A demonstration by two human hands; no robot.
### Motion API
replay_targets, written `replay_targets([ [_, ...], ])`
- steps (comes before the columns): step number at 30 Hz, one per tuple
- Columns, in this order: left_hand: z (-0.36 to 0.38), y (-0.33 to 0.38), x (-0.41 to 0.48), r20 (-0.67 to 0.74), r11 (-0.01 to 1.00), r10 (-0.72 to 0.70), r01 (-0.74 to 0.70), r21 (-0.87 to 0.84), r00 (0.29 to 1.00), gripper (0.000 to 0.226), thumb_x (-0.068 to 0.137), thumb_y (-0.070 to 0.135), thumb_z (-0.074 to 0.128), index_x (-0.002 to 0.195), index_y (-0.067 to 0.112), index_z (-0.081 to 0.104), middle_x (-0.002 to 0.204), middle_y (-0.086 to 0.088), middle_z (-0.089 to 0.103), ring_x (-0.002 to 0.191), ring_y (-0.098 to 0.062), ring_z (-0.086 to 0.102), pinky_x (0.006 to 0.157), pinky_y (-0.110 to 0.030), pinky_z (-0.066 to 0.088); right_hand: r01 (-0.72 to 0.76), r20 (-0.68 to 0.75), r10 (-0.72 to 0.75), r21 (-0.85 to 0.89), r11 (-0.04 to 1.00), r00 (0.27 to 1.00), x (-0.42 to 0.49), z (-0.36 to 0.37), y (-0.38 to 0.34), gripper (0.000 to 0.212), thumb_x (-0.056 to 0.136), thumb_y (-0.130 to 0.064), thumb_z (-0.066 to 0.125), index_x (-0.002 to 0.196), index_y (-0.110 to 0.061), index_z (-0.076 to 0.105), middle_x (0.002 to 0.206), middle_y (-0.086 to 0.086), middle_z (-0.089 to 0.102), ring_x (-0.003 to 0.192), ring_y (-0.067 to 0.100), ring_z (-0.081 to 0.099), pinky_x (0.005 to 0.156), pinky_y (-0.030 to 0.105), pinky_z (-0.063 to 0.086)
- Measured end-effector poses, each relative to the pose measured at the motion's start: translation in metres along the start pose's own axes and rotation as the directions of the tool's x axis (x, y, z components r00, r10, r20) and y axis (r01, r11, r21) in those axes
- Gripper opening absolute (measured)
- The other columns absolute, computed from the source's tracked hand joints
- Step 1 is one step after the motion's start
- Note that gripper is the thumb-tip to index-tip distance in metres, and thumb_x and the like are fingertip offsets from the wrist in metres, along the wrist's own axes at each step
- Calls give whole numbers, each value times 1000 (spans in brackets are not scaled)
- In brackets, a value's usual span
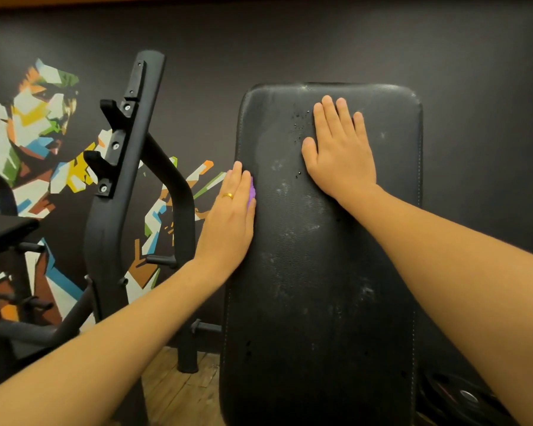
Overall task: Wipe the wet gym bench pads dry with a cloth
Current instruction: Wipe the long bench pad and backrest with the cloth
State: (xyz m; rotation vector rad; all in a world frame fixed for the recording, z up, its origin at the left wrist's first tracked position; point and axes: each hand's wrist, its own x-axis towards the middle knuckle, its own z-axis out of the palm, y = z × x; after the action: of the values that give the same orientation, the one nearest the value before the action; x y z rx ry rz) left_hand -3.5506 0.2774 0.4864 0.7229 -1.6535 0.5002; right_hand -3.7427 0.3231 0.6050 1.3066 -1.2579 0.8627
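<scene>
A long black bench back pad (320, 272) rises in front of me, worn and scuffed, with water droplets near its top left. My right hand (340, 149) lies flat on the upper pad, fingers straight, just right of the droplets. My left hand (233, 216) presses with straight fingers against the pad's left side edge. A purple cloth (252, 192) shows as a small sliver between that palm and the pad; most of it is hidden under the hand.
A black steel rack upright (126, 179) with hooks stands just left of the pad. Another black seat (3, 229) sits at far left. A dark wall with a colourful mural (43, 118) is behind. Wooden floor (179, 385) and weight plates (462, 395) lie below.
</scene>
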Motion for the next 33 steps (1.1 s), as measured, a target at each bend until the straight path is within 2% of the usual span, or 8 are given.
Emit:
replay_targets([
  [4,5,-4,-53,32,999,-4,6,-44,999,62,101,8,54,157,9,27,166,-5,19,152,-17,21,122,-33,22,4,8,-4,-5,1000,1000,1,0,0,65,104,-39,23,161,-8,17,169,10,13,156,28,5,127,48,4],
  [7,8,0,-117,90,992,-53,63,-106,994,73,97,6,59,157,20,19,166,7,12,153,-2,6,121,-15,6,-3,18,3,-10,1000,1000,0,0,-1,65,105,-39,23,161,-8,16,169,10,12,156,28,5,127,48,4],
  [9,12,2,-150,120,991,-68,82,-108,990,80,93,4,64,157,21,17,166,8,11,152,3,2,119,-12,1,-5,20,5,-4,1000,1000,-1,0,-1,65,105,-39,23,161,-8,16,169,10,12,156,28,5,127,48,3],
  [17,21,5,-104,-18,988,-97,94,-124,995,61,101,16,50,155,16,22,166,3,18,154,-2,5,117,-6,5,6,14,-6,5,1000,1000,0,-1,0,65,104,-39,23,161,-7,16,169,10,12,156,29,5,127,48,4],
  [23,26,-6,-114,-13,996,-48,47,-80,999,70,96,7,61,154,18,23,164,5,19,153,-9,15,120,-22,17,-17,87,15,26,1000,996,1,-6,-2,65,104,-38,25,161,-8,13,170,9,8,157,28,1,126,50,-1],
  [27,20,-3,-114,28,996,-57,59,-64,998,69,97,8,61,153,17,22,163,5,17,152,-14,18,120,-29,18,-171,264,92,292,941,960,-12,-36,-18,64,103,-34,32,160,-10,16,170,4,9,156,25,-3,124,52,-9],
  [29,15,0,-115,55,997,-62,64,-51,997,64,101,11,56,155,15,23,165,4,15,152,-11,15,121,-24,14,-121,315,0,364,923,949,-48,-53,-33,64,103,-33,36,160,-11,18,169,4,11,156,23,0,125,48,-6],
  [33,7,2,-119,89,995,-69,75,-69,994,55,105,17,48,156,9,30,167,-4,19,153,-12,14,119,-10,4,94,312,-165,231,968,935,-148,-57,-50,67,102,-38,41,160,-11,22,169,6,16,156,23,6,125,49,1],
])
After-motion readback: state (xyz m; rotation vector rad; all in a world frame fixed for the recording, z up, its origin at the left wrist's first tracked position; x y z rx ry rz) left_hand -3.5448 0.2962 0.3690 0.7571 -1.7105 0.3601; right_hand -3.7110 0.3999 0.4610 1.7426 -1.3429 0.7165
